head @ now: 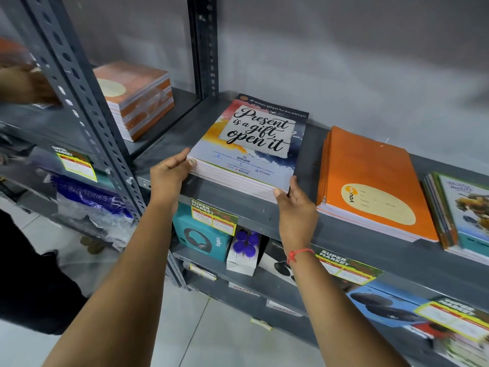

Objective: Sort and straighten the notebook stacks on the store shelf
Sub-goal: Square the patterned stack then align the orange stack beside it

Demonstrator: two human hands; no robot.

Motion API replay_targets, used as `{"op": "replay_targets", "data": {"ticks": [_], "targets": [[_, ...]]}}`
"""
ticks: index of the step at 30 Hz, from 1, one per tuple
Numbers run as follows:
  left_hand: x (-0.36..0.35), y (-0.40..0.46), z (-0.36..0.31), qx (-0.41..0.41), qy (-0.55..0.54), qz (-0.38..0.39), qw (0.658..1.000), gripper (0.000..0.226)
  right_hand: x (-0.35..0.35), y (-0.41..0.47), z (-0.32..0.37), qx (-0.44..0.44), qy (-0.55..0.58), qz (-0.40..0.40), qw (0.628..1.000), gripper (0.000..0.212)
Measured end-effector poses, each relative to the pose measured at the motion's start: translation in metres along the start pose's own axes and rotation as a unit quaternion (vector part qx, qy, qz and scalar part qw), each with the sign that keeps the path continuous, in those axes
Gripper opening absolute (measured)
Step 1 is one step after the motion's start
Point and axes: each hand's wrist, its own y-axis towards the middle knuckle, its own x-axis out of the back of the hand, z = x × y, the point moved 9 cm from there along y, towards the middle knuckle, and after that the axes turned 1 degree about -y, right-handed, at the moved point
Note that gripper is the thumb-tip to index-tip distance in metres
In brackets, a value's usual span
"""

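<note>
- Landmark: "Present is a gift" notebook stack (246,147), lying on the grey shelf (344,234), its near edge at the shelf's front lip
- Left hand (169,176) cups the stack's near-left corner, thumb on the top cover, fingers curled around the side
- Right hand (293,205) grips the near-right corner, thumb pressed on the front edge, fingers wrapped against the right side
- Stack edges look fairly flush but it sits rotated against the shelf front; judging by the grip, squaring is in hand, not finished
- Right of it, apart: orange notebook stack (375,184), lower books fanned out on its left side, so probably needs straightening
- Further right: green-edged notebook stack (460,215), also fanned, partly cut off by the frame
- Left of it, behind the slotted upright (87,107): orange-and-white stack (137,99) on the neighbouring bay, looks tidy
- Estimate: early to midway, at least two stacks left
</note>
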Motion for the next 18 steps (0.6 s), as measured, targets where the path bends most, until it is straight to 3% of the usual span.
{"op": "replay_targets", "data": {"ticks": [9, 12, 15, 18], "targets": [[-0.001, -0.001, 0.001, 0.0, -0.013, -0.004, 1.0, 0.04, -0.002, 0.0, -0.002, -0.007, -0.027, 0.009, 1.0, 0.048], [0.0, -0.01, 0.0, 0.02, -0.014, -0.05, 0.998, 0.039, 0.003, -0.003, 0.001, -0.002, -0.058, 0.028, 0.998, 0.046], [-0.014, -0.053, -0.03, -0.085, 0.072, -0.113, 0.987, 0.041, 0.017, -0.017, 0.003, 0.001, 0.001, 0.057, 0.998, 0.039], [-0.086, -0.113, -0.057, -0.223, 0.114, 0.01, 0.968, 0.045, 0.057, -0.035, -0.009, 0.013, 0.074, 0.001, 0.997, 0.031]]}}
